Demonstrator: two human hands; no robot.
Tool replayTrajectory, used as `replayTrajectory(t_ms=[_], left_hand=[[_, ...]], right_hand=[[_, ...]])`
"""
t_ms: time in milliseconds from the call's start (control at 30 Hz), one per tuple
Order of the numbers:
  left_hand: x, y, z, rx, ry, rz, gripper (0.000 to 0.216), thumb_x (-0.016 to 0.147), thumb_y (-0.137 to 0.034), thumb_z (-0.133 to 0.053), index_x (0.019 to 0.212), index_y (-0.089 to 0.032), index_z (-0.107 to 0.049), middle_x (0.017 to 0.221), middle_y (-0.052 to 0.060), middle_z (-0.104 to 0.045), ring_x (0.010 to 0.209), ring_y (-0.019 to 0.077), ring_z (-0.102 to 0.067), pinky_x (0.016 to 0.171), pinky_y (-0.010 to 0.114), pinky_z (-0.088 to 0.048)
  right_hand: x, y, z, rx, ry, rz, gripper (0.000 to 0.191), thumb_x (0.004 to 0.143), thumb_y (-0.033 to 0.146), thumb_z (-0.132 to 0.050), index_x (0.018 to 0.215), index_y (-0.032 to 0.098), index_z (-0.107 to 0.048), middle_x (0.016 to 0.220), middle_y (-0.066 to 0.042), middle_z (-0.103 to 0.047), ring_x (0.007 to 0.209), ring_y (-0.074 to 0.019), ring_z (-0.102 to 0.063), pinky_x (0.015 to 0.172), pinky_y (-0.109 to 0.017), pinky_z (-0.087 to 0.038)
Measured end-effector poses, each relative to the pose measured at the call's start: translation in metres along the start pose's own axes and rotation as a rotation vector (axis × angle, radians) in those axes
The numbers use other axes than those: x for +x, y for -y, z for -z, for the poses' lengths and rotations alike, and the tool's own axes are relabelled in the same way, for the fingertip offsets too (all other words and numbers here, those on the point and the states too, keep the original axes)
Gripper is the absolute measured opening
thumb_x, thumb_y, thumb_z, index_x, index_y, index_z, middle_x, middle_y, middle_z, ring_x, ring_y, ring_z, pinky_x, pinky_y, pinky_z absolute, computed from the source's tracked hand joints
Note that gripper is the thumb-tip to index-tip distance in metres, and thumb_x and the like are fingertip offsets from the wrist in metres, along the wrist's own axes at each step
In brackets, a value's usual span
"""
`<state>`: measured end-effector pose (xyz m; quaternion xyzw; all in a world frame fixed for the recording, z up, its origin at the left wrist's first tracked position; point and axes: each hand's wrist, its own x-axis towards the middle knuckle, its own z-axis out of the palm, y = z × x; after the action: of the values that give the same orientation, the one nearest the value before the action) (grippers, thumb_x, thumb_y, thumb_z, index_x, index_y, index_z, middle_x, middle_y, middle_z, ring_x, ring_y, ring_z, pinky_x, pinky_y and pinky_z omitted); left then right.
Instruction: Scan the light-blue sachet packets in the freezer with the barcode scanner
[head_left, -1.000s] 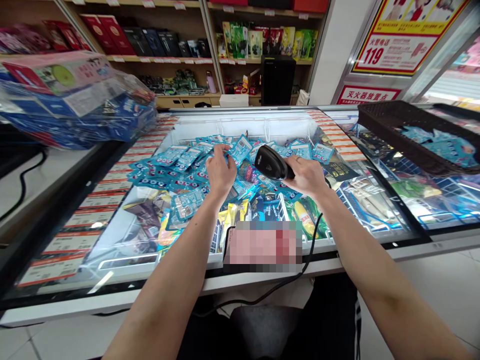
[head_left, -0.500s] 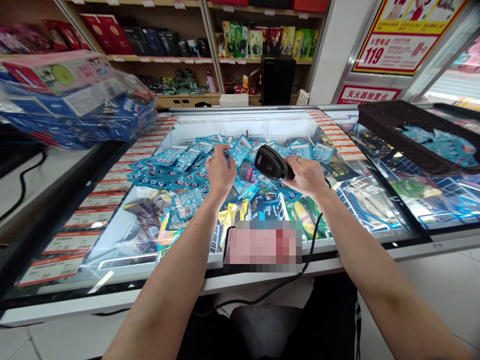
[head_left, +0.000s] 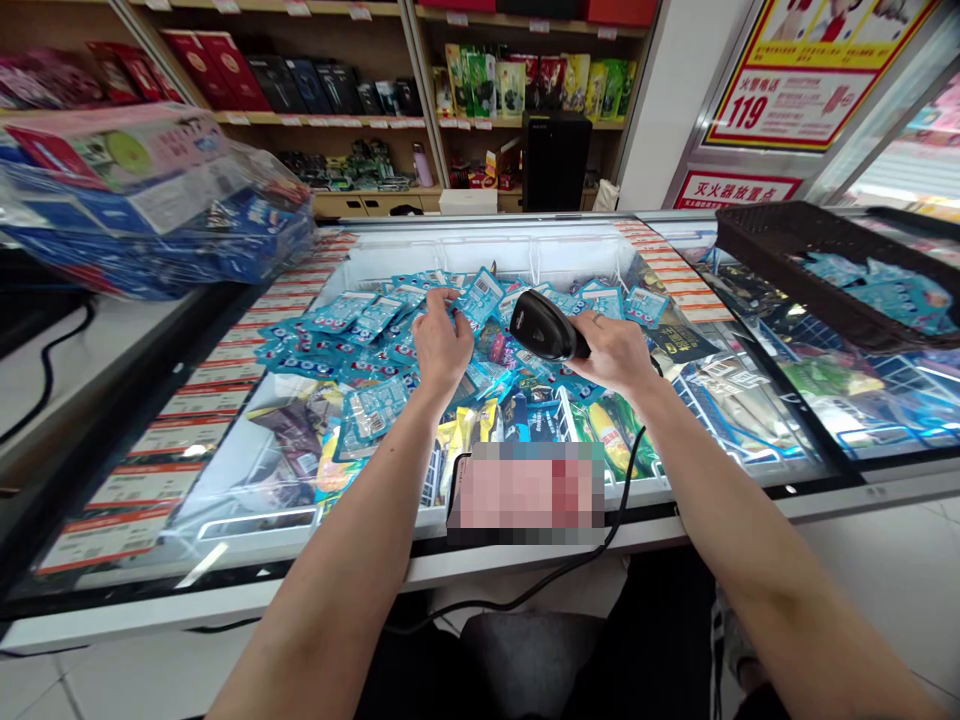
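Observation:
My right hand (head_left: pixel 613 348) is wrapped round the handle of a black barcode scanner (head_left: pixel 541 326), its head pointing left. Close to the scanner's head, a blue packet (head_left: pixel 482 298) with a printed label tilts up, its left edge at the curled fingers of my left hand (head_left: pixel 442 340). Many similar blue packets (head_left: pixel 330 340) lie heaped on the glass top of a chest freezer (head_left: pixel 427 570) beneath and around both hands. From the scanner a black cable (head_left: pixel 525 598) loops down over the freezer's front edge. A phone (head_left: pixel 525 492), its screen blurred out, rests at that edge.
Plastic-wrapped blue boxes (head_left: pixel 150 215) stand at the left. On the right, a dark woven basket (head_left: pixel 757 235) holds more blue packets. Price labels (head_left: pixel 172 432) line the glass. Behind are stocked shelves (head_left: pixel 322 120) and a black box-shaped unit (head_left: pixel 556 160).
Both hands, the scanner and the packets stay almost in place. At the lower right, a leg has shifted and part of a shoe now shows beside my right forearm.

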<state>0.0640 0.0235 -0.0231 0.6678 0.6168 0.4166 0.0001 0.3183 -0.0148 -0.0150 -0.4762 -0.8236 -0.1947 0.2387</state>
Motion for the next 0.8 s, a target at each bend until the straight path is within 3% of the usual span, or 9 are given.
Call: replayTrajectory(t_ms=[300, 400, 500, 600, 700, 800], left_hand=[[0.004, 0.001, 0.008, -0.011, -0.061, 0.088, 0.035, 0.089, -0.032, -0.037, 0.122, -0.020, -0.042, 0.086, 0.006, -0.062, 0.080, 0.0227, -0.062, 0.089, 0.040, -0.041], [0.002, -0.003, 0.015, 0.112, -0.119, 0.110, 0.031, 0.087, -0.030, -0.039, 0.116, -0.021, -0.050, 0.101, 0.011, -0.061, 0.102, 0.0285, -0.057, 0.097, 0.047, -0.035], [-0.002, -0.008, 0.021, 0.232, -0.147, 0.063, 0.033, 0.084, -0.027, -0.046, 0.115, -0.022, -0.054, 0.129, 0.014, -0.050, 0.124, 0.0331, -0.042, 0.102, 0.051, -0.028], [-0.005, -0.012, 0.019, 0.247, -0.006, -0.138, 0.037, 0.085, -0.025, -0.045, 0.121, -0.025, -0.054, 0.140, 0.009, -0.043, 0.130, 0.0302, -0.036, 0.106, 0.050, -0.024], [-0.007, -0.013, 0.009, 0.251, 0.203, -0.368, 0.032, 0.089, -0.028, -0.041, 0.115, -0.027, -0.059, 0.132, 0.005, -0.052, 0.124, 0.0261, -0.044, 0.106, 0.047, -0.026], [-0.008, -0.007, -0.001, 0.319, 0.283, -0.384, 0.030, 0.091, -0.031, -0.038, 0.103, -0.026, -0.065, 0.116, 0.007, -0.062, 0.112, 0.0259, -0.051, 0.096, 0.045, -0.034]], right_hand=[[-0.001, -0.002, -0.006, 0.003, -0.038, 0.003, 0.034, 0.081, 0.034, -0.052, 0.109, 0.017, -0.060, 0.089, -0.006, -0.067, 0.076, -0.0192, -0.059, 0.059, -0.027, -0.031], [-0.001, -0.001, -0.005, -0.001, -0.028, 0.001, 0.033, 0.081, 0.034, -0.052, 0.109, 0.017, -0.060, 0.089, -0.007, -0.067, 0.076, -0.0195, -0.059, 0.059, -0.027, -0.031], [-0.001, 0.000, -0.003, -0.002, -0.021, 0.001, 0.033, 0.082, 0.034, -0.052, 0.109, 0.017, -0.060, 0.089, -0.006, -0.067, 0.076, -0.0194, -0.059, 0.059, -0.027, -0.030], [-0.001, 0.000, -0.002, -0.004, -0.020, 0.002, 0.033, 0.082, 0.035, -0.053, 0.108, 0.017, -0.060, 0.088, -0.006, -0.066, 0.076, -0.0193, -0.059, 0.059, -0.027, -0.030], [-0.001, 0.000, -0.002, -0.004, -0.024, 0.005, 0.032, 0.082, 0.035, -0.053, 0.108, 0.017, -0.060, 0.089, -0.006, -0.066, 0.076, -0.0194, -0.059, 0.059, -0.027, -0.030], [-0.001, -0.001, -0.002, -0.006, -0.035, 0.006, 0.033, 0.082, 0.036, -0.053, 0.108, 0.017, -0.060, 0.089, -0.006, -0.066, 0.077, -0.0198, -0.059, 0.059, -0.027, -0.030]])
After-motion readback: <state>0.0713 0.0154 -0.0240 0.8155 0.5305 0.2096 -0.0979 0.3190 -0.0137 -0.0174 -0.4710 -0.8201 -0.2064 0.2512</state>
